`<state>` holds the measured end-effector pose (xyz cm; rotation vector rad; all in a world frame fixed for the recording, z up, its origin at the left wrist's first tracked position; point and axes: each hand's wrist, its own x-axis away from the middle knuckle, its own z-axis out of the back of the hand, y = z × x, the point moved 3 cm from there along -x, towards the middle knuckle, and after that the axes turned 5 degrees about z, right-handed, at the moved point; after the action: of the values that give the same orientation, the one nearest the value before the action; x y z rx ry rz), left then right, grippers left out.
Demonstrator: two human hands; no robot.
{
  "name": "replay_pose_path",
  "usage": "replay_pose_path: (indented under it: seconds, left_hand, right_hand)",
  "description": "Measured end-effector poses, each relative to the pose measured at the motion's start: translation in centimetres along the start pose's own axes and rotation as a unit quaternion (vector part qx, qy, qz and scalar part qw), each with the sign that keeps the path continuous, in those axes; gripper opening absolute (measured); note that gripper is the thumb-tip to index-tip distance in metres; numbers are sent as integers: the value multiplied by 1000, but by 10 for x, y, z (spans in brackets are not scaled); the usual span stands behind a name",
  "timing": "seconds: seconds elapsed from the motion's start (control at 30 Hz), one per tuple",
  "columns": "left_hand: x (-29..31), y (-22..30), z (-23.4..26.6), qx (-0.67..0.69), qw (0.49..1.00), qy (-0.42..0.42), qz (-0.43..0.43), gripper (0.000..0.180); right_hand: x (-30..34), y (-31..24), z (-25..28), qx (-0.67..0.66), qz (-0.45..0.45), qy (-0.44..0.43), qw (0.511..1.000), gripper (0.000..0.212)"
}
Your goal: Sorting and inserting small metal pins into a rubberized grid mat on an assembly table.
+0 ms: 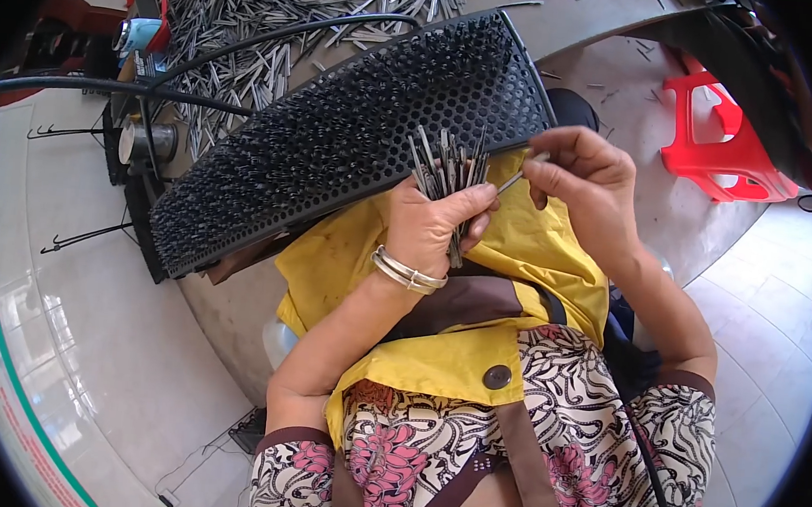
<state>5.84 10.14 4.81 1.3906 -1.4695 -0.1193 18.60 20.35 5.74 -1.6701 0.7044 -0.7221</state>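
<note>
My left hand [423, 225] is closed around a bundle of thin metal strips [450, 167], which stand roughly upright and poke out above and below the fist. Just to the right, my right hand [582, 183] pinches a single thin metal strip [512, 181] between thumb and fingers, its tip close to the bundle. Beyond both hands a long black rack with a honeycomb of holes [524, 73] lies at a slant. Dense dark upright pieces [341, 108] fill much of it, while holes along its right part show bare.
A large heap of loose metal strips [244, 16] spreads behind the rack. Black cables [200, 104] cross there. A metal tin [137, 143] and a light blue can [139, 37] stand at left. A red plastic stool [685, 163] is at right. A yellow apron [557, 255] covers my lap.
</note>
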Motion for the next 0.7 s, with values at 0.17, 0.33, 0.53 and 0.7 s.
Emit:
replay_pose_path:
  seconds: [0.17, 0.33, 0.53, 0.7]
  left_hand:
    - [-3, -6, -3, 52, 998, 2, 29, 7]
    - [-2, -13, 0, 115, 993, -2, 41, 7]
    - [1, -15, 1, 112, 992, -10, 57, 6]
    - [4, -13, -1, 96, 994, 5, 53, 9]
  right_hand:
    - [-21, -10, 10, -14, 78, 64, 995, 19]
    - [-57, -26, 32, 200, 267, 163, 928, 19]
    - [-81, -26, 30, 294, 367, 152, 869, 17]
    - [-88, -23, 22, 381, 460, 124, 792, 18]
